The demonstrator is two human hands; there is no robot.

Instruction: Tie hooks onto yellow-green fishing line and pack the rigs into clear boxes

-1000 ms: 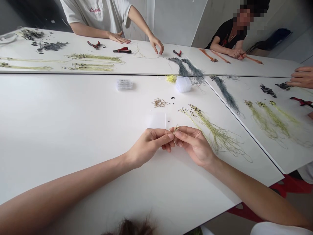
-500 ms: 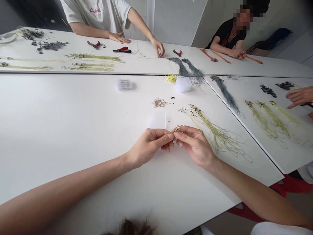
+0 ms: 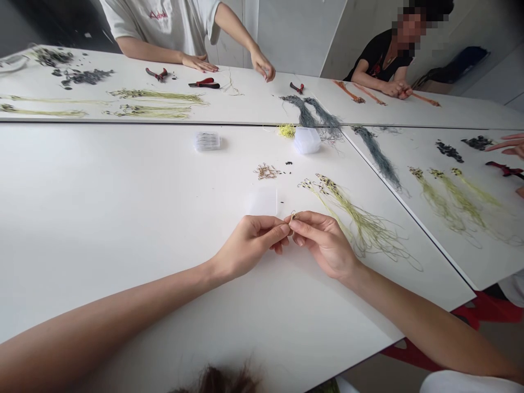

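Between left hand (image 3: 249, 245) and right hand (image 3: 325, 244), fingertips (image 3: 297, 225) pinch a half-hidden gold hook (image 3: 293, 216)

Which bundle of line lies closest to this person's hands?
The pale green bundle with dark-tipped ends, right beside the right hand; the grey bundles and other green bundles lie farther off across the tables.

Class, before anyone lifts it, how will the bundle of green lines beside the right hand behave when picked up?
The green lines will probably hang limp and floppy, since they lie in thin, loose curves. They likely weigh very little. Their dark, knobbly ends look apt to catch on each other, so the bundle may tangle when lifted.
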